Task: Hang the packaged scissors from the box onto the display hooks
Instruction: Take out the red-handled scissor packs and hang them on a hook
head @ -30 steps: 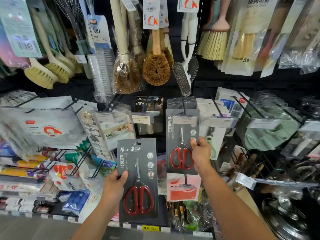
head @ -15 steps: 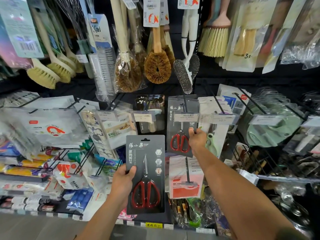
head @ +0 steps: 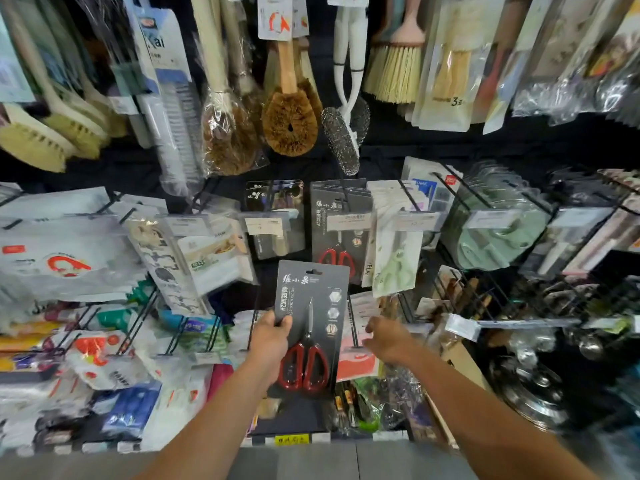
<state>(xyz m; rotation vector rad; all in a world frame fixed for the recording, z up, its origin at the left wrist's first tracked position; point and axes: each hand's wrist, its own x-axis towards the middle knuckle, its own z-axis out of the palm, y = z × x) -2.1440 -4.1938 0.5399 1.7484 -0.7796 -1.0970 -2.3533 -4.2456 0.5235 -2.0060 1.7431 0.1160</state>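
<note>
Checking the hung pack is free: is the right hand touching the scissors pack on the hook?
Apart. Head view shows the right hand well below the hung scissors pack, other packets visible between them.

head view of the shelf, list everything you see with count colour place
dark grey carded pack of red-handled scissors: one, grey and red, bottom centre, held
hung scissors packs of the same kind: stack, count unclear, centre hook
round brown coir brush on a wooden handle: one, top centre
steel mesh scrubbers on white handles: two, silver, right of that brush
straw-bristle brushes: several, pale yellow, top left
clear packs of pale green ware: several, right hooks
white bags with a red logo: several, left
left hand: one, grips the held pack's left edge
right hand: one, right of that pack, holds nothing
</note>
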